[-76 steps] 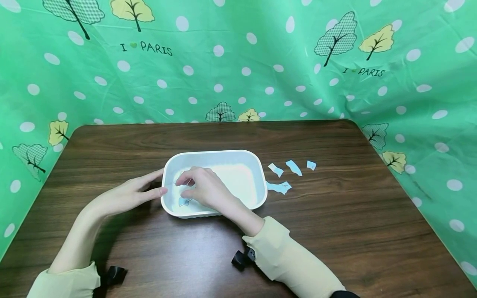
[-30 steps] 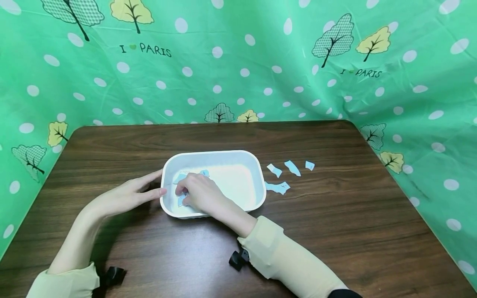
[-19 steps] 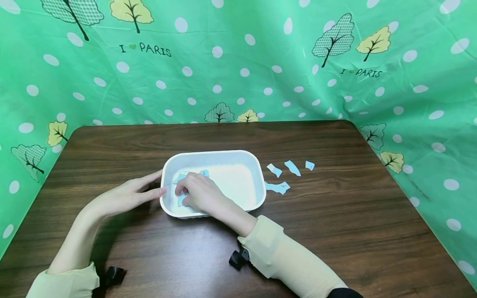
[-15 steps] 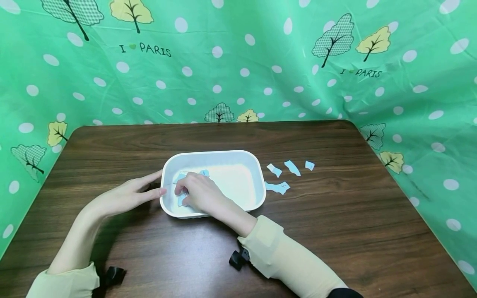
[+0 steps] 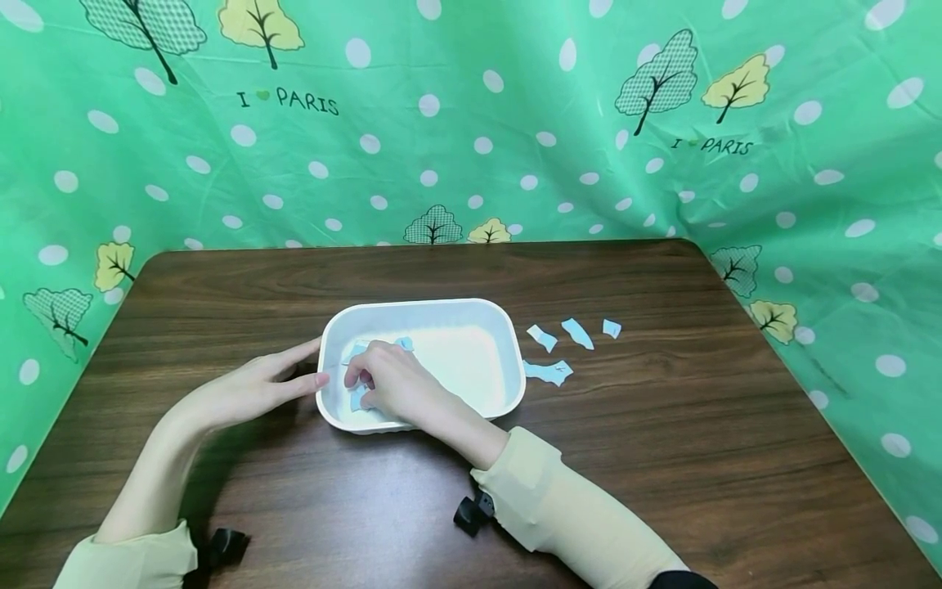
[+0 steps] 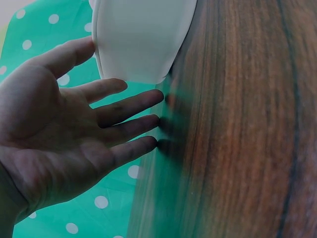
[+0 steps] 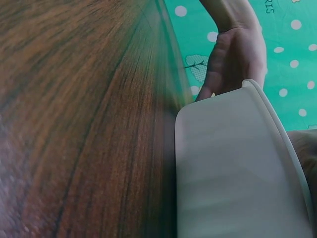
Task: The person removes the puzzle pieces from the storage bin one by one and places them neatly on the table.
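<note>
A white rectangular tray (image 5: 471,360) stands on the table with torn blue paper pieces (image 5: 403,342) in its left half. Over them, inside the tray, is my right hand (image 5: 401,380), its fingers and thumb bent down around a small blue scrap (image 5: 358,398); the far fingertips are partly hidden. My left hand (image 5: 253,388) touches the tray's left end with thumb and fingers extended. In the left wrist view that hand (image 6: 74,114) is spread, one fingertip against the tray wall (image 6: 143,39). The right wrist view shows mostly the tray's outer side (image 7: 233,163).
Several torn blue paper scraps (image 5: 577,333) lie to the right of the tray, one (image 5: 550,372) close against its right end. The brown wooden table (image 5: 662,458) carries everything. Behind it hangs a green dotted curtain (image 5: 471,106).
Since the oldest frame my right hand has lowered and shifted slightly left inside the tray, uncovering blue pieces behind it. Over the last second both hands have stayed practically still.
</note>
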### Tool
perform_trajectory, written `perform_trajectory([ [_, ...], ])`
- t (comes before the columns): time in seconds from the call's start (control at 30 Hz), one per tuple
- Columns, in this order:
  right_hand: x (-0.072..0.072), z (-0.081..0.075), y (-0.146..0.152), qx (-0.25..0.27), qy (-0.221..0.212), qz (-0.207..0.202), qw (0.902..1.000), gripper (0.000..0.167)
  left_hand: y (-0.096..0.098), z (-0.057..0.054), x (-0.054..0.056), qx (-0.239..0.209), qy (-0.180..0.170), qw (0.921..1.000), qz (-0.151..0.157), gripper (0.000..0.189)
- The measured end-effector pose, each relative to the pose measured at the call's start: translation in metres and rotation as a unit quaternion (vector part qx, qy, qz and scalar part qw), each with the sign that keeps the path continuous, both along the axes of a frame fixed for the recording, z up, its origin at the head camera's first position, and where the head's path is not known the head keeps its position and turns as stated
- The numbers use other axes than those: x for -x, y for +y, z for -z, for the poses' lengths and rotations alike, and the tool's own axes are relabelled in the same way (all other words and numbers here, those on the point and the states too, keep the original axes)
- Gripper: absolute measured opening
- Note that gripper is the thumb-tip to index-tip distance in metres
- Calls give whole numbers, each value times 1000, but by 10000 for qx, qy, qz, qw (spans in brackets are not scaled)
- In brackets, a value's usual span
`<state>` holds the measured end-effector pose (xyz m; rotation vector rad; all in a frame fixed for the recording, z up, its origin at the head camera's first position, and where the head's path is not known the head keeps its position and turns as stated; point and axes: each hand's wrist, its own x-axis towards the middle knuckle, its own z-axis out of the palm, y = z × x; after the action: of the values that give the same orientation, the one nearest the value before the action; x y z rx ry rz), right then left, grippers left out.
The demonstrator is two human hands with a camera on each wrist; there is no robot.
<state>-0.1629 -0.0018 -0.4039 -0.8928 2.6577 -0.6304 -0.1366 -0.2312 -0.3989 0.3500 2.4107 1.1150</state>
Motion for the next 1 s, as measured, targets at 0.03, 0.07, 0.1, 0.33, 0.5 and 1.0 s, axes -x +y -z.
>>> perform_trajectory([
  [0.03,0,0,0,15,-19,-12,10000,24,0,0,0,-3,-7,10000,0,71],
  [0.07,0,1,0,36,-41,-21,10000,24,0,0,0,-2,-16,10000,-2,71],
  [0.1,1,1,0,45,-48,-36,10000,24,0,1,0,-2,-24,10000,-5,71],
  [0.33,1,-1,2,244,-328,-12,9992,22,0,1,-1,12,-27,10000,-20,71],
  [0.5,1,-2,3,255,-514,42,9983,20,1,0,-1,-23,-40,10000,-27,71],
  [1.0,2,-6,8,460,-713,129,9963,19,2,1,0,9,-4,10000,0,69],
])
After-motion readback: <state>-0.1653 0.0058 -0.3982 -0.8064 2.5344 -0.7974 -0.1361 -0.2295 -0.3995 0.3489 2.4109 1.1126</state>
